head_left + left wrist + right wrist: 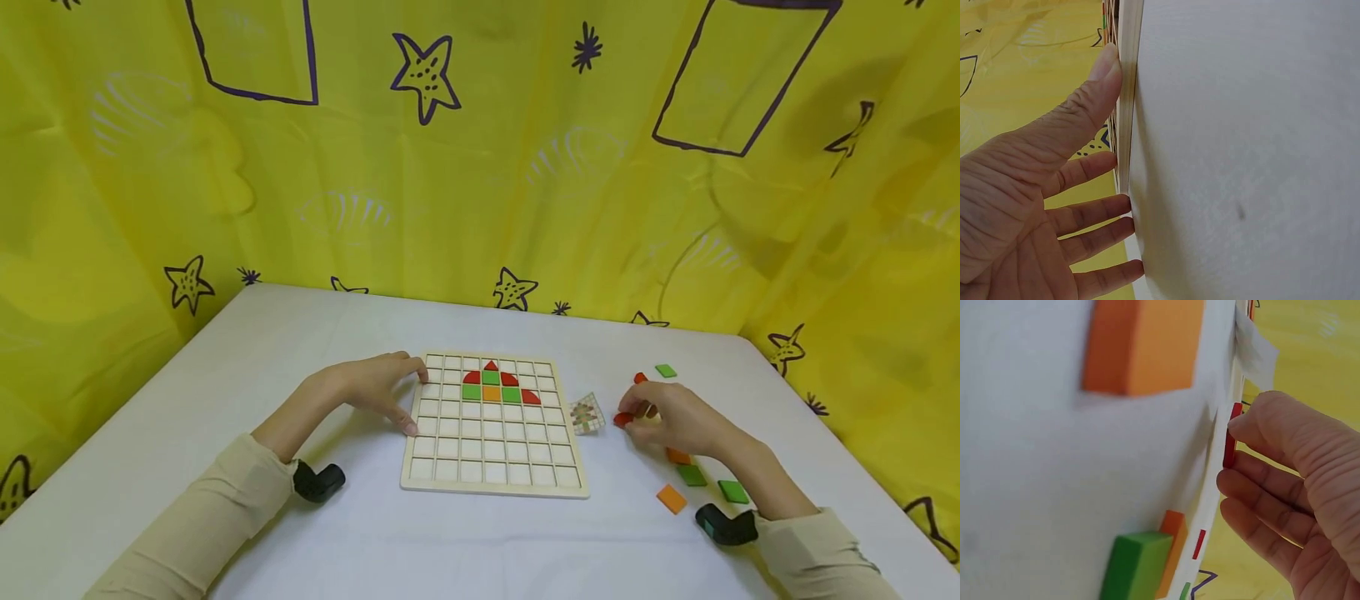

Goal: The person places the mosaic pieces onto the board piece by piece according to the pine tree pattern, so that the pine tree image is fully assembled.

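Observation:
A square wooden grid board (495, 451) lies on the white table. In its upper part sit a red triangle tile (491, 366), several red rounded tiles, green squares and one orange square (491, 393). My left hand (375, 387) touches the board's left edge, thumb and fingers spread; in the left wrist view the fingers (1094, 215) look straight. Right of the board, my right hand (678, 417) pinches a red tile (1231, 440) between thumb and fingers, close to the tabletop. Its full outline is partly hidden by the fingertips.
A small printed card (587, 414) juts from the board's right edge, tilted up. Around my right hand lie loose tiles: a red one (640, 378), a far green one (666, 370), orange squares (672, 499) and nearer green squares (732, 492). A yellow patterned curtain (480, 183) stands behind the table.

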Demonstrator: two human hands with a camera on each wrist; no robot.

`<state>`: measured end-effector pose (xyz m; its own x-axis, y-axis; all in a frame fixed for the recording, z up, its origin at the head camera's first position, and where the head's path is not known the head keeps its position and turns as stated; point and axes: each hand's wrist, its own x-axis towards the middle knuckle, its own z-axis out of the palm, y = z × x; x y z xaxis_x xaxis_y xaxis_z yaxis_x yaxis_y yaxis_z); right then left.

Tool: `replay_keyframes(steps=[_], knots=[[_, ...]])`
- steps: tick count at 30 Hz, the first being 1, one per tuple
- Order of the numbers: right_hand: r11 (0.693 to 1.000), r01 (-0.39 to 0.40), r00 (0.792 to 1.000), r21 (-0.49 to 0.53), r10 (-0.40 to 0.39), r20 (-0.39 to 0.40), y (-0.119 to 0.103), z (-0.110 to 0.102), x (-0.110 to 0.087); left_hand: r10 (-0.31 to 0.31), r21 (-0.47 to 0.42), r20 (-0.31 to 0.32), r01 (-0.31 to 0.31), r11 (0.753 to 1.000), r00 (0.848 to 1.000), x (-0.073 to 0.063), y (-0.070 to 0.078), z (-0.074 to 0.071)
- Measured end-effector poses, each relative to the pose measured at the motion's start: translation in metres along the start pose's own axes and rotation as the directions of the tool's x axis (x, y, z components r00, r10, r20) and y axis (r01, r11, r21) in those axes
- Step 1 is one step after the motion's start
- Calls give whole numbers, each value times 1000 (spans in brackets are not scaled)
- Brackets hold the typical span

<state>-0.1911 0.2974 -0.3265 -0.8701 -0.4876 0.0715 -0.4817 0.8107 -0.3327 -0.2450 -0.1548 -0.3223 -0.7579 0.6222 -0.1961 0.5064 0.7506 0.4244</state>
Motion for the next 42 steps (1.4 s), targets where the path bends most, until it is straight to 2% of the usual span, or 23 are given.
replay_keyframes(steps=[8, 17, 35, 42], knots=[[994, 100, 989, -49, -104, -105, -2, -8, 3, -3, 6, -5, 3, 1000, 1000, 0, 1, -1], [989, 140, 979, -38, -144, -146, -14, -10, 15, -9, 1, -2, 9, 1000, 1000, -3, 1, -1], [972, 236, 964, 10, -233, -129, -39, -6, 40, -9, 1, -6, 9, 1000, 1000, 0, 2, 1], [970, 242, 966, 21, -239, -96, -49, -3, 50, -6, 0, -6, 6, 1000, 1000, -1, 2, 0]])
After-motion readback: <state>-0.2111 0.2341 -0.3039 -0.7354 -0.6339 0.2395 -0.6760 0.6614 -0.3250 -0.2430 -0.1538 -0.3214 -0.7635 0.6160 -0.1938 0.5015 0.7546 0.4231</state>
